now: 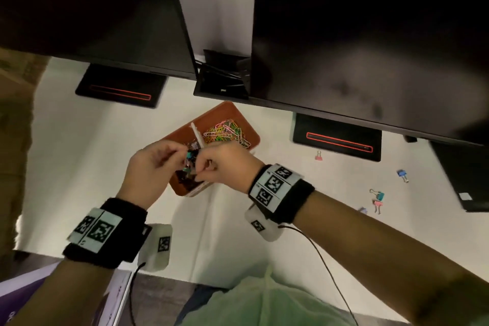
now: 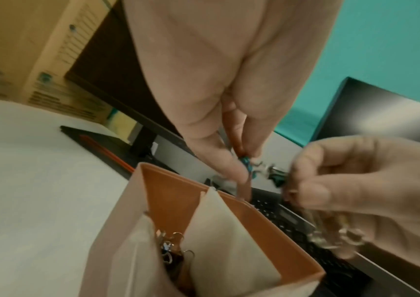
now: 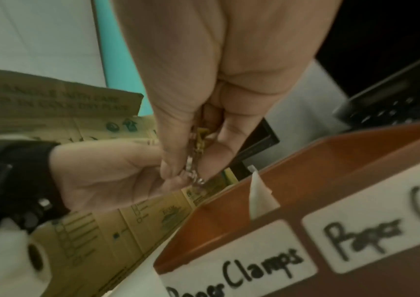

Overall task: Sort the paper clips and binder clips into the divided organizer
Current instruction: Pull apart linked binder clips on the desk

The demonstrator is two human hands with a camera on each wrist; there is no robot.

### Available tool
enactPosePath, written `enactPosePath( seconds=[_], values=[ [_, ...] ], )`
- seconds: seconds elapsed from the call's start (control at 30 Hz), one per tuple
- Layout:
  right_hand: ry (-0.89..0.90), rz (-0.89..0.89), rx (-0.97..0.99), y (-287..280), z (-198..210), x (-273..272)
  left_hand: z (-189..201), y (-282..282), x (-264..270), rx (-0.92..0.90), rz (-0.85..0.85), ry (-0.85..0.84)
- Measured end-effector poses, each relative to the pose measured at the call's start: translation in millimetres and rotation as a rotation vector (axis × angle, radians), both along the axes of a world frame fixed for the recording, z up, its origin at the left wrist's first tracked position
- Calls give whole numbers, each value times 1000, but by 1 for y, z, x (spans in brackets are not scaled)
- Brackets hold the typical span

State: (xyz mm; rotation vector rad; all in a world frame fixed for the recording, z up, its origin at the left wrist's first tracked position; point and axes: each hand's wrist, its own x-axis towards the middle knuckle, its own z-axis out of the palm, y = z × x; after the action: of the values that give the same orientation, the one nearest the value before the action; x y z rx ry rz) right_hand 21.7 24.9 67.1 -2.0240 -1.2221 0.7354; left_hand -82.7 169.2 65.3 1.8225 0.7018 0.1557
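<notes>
An orange divided organizer (image 1: 242, 128) stands mid-table with a white divider (image 1: 197, 133). Its far compartment holds several coloured paper clips (image 1: 227, 132); its near one holds dark binder clips (image 1: 185, 180). Both hands hover over the near compartment. My left hand (image 1: 182, 152) pinches a teal binder clip (image 2: 245, 163) at its fingertips. My right hand (image 1: 205, 167) pinches a binder clip (image 3: 198, 154) by its wire handles, with more wire handles (image 2: 330, 239) hanging under its curled fingers. Labels on the organizer's front read "Paper Clamps" (image 3: 254, 267) and "Paper C…" (image 3: 368, 235).
Loose binder clips lie on the white table to the right: a pink one (image 1: 319, 156), a blue one (image 1: 402, 174), a teal one (image 1: 379, 194) and another pink one (image 1: 377, 205). Two dark monitors on stands (image 1: 119, 87) (image 1: 338, 137) rise behind. A dark keyboard (image 1: 465, 180) sits far right, and a cardboard box (image 1: 16, 114) on the left.
</notes>
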Motion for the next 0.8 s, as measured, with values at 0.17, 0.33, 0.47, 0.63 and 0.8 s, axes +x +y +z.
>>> enactPosePath(
  seconds=[0.17, 0.33, 0.47, 0.63, 0.8],
  values=[
    [64, -73, -75, 33, -13, -5, -1, 12, 3, 218, -71, 74],
    [51, -200, 24, -43, -20, 7, 18, -30, 15, 341, -209, -160],
    [-134, -423, -128, -150, -42, 32, -2, -85, 34, 227, -448, -142],
    [-117, -622, -610, -274, -62, 51, -55, -154, 62, 272, -812, 2],
    [14, -564, -668, -322, -74, 50, -100, -199, 79, 406, -1060, 204]
  ],
)
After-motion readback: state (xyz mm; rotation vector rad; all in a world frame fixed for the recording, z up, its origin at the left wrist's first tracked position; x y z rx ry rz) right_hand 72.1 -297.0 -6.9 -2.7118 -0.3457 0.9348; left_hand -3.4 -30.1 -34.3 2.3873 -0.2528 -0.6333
